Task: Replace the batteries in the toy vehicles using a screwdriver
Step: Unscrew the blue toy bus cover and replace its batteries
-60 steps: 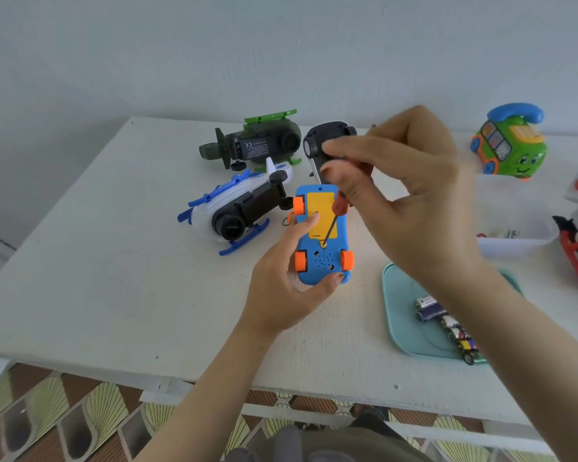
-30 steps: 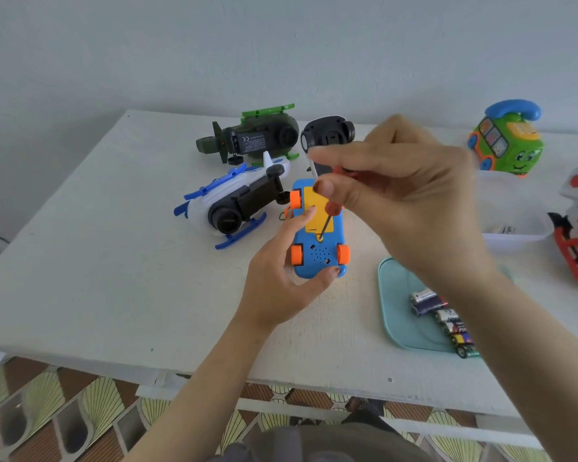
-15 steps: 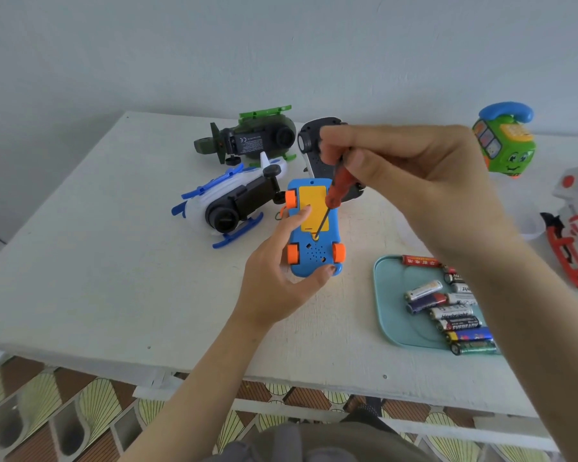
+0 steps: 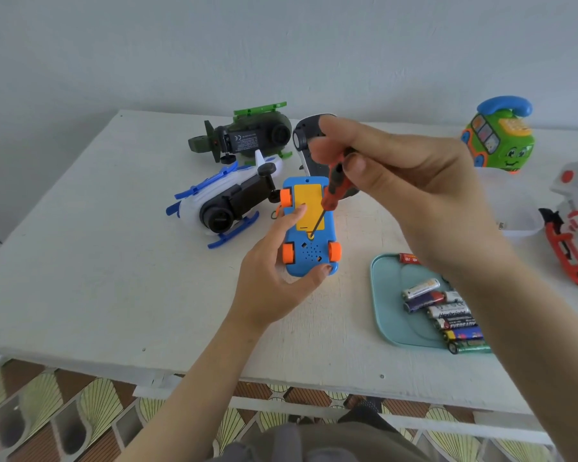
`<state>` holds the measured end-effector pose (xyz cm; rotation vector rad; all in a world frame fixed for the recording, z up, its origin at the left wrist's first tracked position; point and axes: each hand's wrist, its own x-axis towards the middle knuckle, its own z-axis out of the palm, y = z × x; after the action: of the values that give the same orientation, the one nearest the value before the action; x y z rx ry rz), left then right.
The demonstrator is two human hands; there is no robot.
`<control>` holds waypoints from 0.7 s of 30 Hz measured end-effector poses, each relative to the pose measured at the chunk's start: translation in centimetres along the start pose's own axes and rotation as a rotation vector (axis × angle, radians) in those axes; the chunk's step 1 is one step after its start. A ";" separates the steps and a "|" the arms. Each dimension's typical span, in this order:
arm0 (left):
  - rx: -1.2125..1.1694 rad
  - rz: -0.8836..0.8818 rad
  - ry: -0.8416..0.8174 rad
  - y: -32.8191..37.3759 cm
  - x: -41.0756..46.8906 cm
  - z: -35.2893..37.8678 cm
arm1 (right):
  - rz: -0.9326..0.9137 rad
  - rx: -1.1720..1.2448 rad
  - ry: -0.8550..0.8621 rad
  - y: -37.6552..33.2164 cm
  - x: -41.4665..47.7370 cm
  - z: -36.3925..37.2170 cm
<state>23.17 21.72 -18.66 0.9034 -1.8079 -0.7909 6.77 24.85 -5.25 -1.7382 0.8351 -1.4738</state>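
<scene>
Work area: a white painted surface (image 4: 97,261) set against a pale wall.
Item under work: a blue plastic toy car (image 4: 309,256) with four orange wheels, turned belly-up near the middle of the surface, in front of two toy helicopters and left of a tray.
Left hand: the left hand (image 4: 274,278) grips the car from the left side. One fingertip hooks its near end and another lies along the yellow battery cover (image 4: 306,201).
Car's contact with the surface: cannot tell, as the hand hides its lower side.
Right hand: the right hand (image 4: 414,195) pinches the red-handled screwdriver (image 4: 336,188) between thumb and fingertips, high on the handle.
Tool: tilted, handle up and to the right. The thin metal shaft runs down to the left, and its tip sits in a small round recess at the near edge of the yellow cover.
Cover: seated in the car's belly.
Tray: a pale teal plastic tray (image 4: 391,295) lies flat to the right of the car, partly under the right forearm.
Batteries: cylindrical batteries (image 4: 447,315) of mixed labels lie side by side on the tray. One red battery lies apart from them at the tray's far edge.
Behind the car: a white-and-blue toy helicopter (image 4: 214,198) lies on its side just beside the car. A dark green toy helicopter (image 4: 247,138) is beyond it, its labelled underside in view. A black-and-white toy (image 4: 304,135) is largely hidden by the right hand.
Far right: a green toy bus with a blue telephone handset on its roof (image 4: 498,138), and a red-and-white toy (image 4: 574,228) cut off at the edge of view.
</scene>
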 end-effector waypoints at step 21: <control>-0.016 0.001 0.009 0.2 -0.1 0.0 | -0.078 -0.419 -0.100 -0.5 0.9 -0.9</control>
<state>23.12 21.86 -18.56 0.8945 -1.7922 -0.7987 6.03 24.27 -4.27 -2.1525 1.0910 -1.3125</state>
